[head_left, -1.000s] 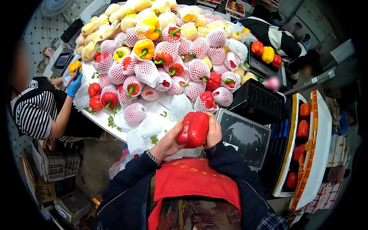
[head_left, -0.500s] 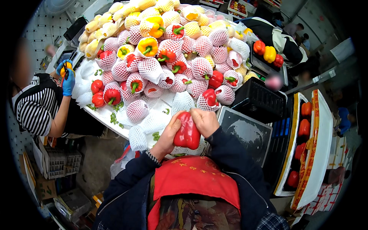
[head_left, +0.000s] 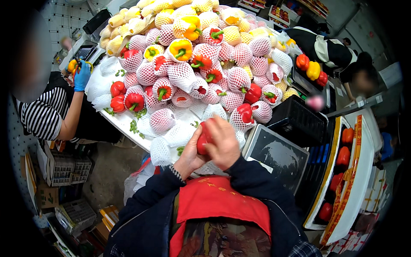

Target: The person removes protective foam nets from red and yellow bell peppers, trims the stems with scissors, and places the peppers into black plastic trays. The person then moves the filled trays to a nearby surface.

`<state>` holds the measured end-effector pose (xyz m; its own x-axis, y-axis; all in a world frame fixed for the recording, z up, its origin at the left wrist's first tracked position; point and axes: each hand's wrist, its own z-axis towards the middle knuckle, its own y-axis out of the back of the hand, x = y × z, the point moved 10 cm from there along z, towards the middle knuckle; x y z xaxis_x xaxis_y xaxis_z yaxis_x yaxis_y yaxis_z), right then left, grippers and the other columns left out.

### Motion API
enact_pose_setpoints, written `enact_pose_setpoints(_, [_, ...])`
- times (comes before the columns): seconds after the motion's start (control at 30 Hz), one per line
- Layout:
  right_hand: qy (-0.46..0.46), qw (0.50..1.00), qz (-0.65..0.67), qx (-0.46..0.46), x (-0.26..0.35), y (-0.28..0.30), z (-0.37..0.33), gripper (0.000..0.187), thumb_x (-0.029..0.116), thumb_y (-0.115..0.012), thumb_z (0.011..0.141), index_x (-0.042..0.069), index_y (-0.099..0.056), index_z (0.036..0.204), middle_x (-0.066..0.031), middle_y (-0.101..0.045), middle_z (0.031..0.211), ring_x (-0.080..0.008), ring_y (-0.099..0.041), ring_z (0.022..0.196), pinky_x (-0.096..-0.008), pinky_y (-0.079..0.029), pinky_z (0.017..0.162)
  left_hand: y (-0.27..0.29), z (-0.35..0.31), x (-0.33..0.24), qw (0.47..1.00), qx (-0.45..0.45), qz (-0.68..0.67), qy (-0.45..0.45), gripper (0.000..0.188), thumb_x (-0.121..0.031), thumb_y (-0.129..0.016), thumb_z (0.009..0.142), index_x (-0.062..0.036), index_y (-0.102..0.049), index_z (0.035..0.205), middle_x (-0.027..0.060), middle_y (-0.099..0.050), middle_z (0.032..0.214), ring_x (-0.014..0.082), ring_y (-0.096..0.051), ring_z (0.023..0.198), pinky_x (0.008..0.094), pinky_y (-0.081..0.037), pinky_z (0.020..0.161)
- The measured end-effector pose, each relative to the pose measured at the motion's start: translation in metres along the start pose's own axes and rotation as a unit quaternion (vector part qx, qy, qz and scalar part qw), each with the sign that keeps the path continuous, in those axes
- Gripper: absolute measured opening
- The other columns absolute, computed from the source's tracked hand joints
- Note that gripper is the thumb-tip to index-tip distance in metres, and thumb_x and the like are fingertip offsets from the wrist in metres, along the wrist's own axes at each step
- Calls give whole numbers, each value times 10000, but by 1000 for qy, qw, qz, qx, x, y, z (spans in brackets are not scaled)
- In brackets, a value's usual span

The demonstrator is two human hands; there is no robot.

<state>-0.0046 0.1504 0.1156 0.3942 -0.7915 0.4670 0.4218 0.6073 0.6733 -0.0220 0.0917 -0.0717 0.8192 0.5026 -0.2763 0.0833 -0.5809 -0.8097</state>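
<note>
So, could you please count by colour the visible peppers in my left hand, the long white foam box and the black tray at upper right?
Red or orange-red: 7 (1 red pepper in the left hand, 4 in the foam box, 2 on the black tray)
Yellow: 1 (yellow pepper on the tray)
Total: 8

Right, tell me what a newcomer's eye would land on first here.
Probably the great heap of foam-netted peppers on the white table, filling the upper middle. Next, the red pepper near the centre, in the person's left hand and partly covered by the blurred right hand. Then the co-worker's bright blue glove at the far left.
</note>
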Motion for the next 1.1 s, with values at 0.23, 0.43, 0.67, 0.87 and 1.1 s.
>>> enact_pose_setpoints(0.23, [-178, 977, 116, -22, -91, -24, -14, 333, 78, -599, 880, -19, -638, 1196, -226, -655, 1180, -393, -628, 1073, -437, -494, 958, -25, -22, 20, 977, 138, -120, 113, 768, -671, -448, 939, -56, -500, 1397, 195, -610, 1237, 341, -624, 1083, 412, -541, 908])
enact_pose_setpoints(0.43, [-309, 949, 49, -29, -152, -2, -46, 196, 82, -552, 978, 31, -668, 1127, -136, -676, 759, -258, -687, 739, -387, -524, 686, -36, -25, 8, 958, 181, -189, 116, 865, -690, -426, 937, 35, -451, 1409, 285, -591, 1191, 385, -646, 1010, 413, -593, 832])
enact_pose_setpoints(0.67, [-417, 887, 197, 23, -165, -18, -69, 277, 79, -479, 1023, -5, -622, 1245, -90, -643, 797, -162, -633, 727, -311, -507, 690, -34, -22, 2, 964, 170, -181, 97, 854, -676, -426, 940, 36, -450, 1411, 286, -593, 1211, 376, -650, 1005, 440, -581, 871])
enact_pose_setpoints(0.87, [-301, 876, 376, 14, -122, -40, -56, 530, 285, -516, 1055, 5, -395, 1488, -187, -544, 1376, -222, -574, 1198, -328, -482, 974, -52, -32, -13, 969, 243, -27, 22, 808, -548, -550, 925, -65, -320, 1531, 225, -553, 1347, 373, -628, 1118, 468, -533, 973])
enact_pose_setpoints(1.1, [-276, 856, 420, 120, -48, -23, -41, 924, 276, -796, 773, 31, -328, 1532, -203, -535, 1360, -287, -563, 1236, -369, -410, 1076, -38, -33, -35, 961, 193, 175, -93, 942, -447, -688, 890, -128, -168, 1608, 145, -477, 1468, 240, -505, 1329, 394, -409, 1119])
